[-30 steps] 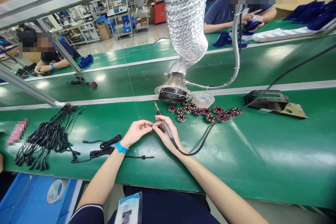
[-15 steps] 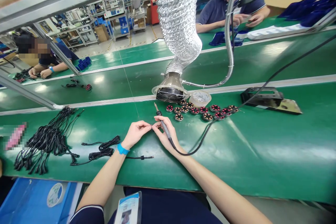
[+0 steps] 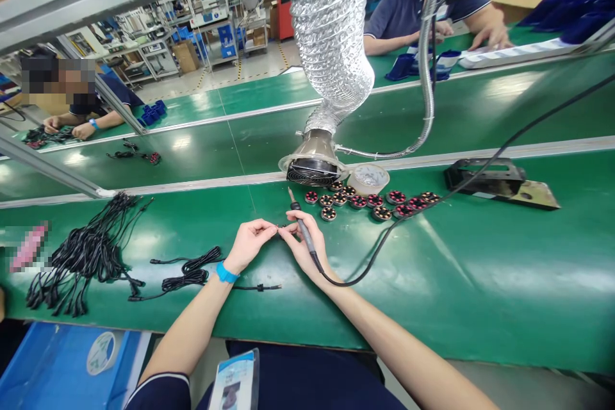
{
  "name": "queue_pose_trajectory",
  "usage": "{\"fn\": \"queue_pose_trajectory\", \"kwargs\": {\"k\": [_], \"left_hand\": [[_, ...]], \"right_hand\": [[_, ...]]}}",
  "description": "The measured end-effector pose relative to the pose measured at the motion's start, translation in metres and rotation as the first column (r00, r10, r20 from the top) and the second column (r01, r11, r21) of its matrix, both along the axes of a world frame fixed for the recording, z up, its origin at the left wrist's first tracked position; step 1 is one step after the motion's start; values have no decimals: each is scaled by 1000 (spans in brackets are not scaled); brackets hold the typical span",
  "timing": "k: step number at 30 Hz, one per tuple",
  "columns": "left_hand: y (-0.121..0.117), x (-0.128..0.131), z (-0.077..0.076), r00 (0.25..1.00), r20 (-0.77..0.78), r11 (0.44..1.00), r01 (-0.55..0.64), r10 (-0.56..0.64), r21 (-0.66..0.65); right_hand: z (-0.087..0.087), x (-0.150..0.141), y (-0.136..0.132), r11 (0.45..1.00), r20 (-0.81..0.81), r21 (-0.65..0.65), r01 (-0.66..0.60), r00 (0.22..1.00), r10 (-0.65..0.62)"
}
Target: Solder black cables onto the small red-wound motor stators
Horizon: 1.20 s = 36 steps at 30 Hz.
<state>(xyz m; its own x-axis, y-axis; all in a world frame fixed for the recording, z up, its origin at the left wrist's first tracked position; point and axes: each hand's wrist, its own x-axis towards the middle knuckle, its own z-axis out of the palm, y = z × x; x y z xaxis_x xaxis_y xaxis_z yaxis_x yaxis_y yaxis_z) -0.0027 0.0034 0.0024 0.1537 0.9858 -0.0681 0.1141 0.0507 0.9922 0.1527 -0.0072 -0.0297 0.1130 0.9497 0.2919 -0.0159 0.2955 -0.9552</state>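
The left hand, with a blue band at the wrist, has thumb and forefinger pinched shut on the end of a thin black wire, held just above the green conveyor mat in front of the round metal fume-extractor hood. The right hand meets it fingertip to fingertip: its fingers are closed around a slim black soldering iron, whose metal tip points up and away toward the hood, and they also touch the same wire end. The iron's black cord loops off the right wrist and runs away to the right of the hood. Just in front of the hood lies a row of small round red-and-copper motor stators; beside it sits a roll of clear tape. Well left of the hood lies a heap of black cables, with two coiled black leads nearer the left forearm.
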Motion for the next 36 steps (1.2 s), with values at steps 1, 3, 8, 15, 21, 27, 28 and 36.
{"fn": "queue_pose_trajectory", "kwargs": {"k": [1,3,8,15,21,27,28,36], "left_hand": [[0,0,-1,1000,5,1000,-5,5,-11],[1,0,-2,1000,14,999,-8,8,-33],[-1,2,-3,994,-87,998,61,-60,4],[-5,0,5,948,-285,975,184,-143,124],[-2,-4,12,909,-337,944,302,-244,132],[-2,4,6,969,-118,976,215,-218,-44],[-1,5,4,976,-102,981,186,-191,-49],[7,5,-9,995,-90,999,29,-31,-22]], "right_hand": [[1,0,-1,1000,13,6,1,1000,-1],[5,0,-2,999,67,35,12,998,-14],[21,2,-7,977,268,208,49,958,-105],[19,8,-5,973,296,229,-22,954,-48],[14,14,0,981,269,161,-104,961,58],[11,14,0,977,271,180,-114,960,62],[9,13,-1,977,273,183,-107,961,54],[7,12,1,977,298,201,-69,954,7]]}}
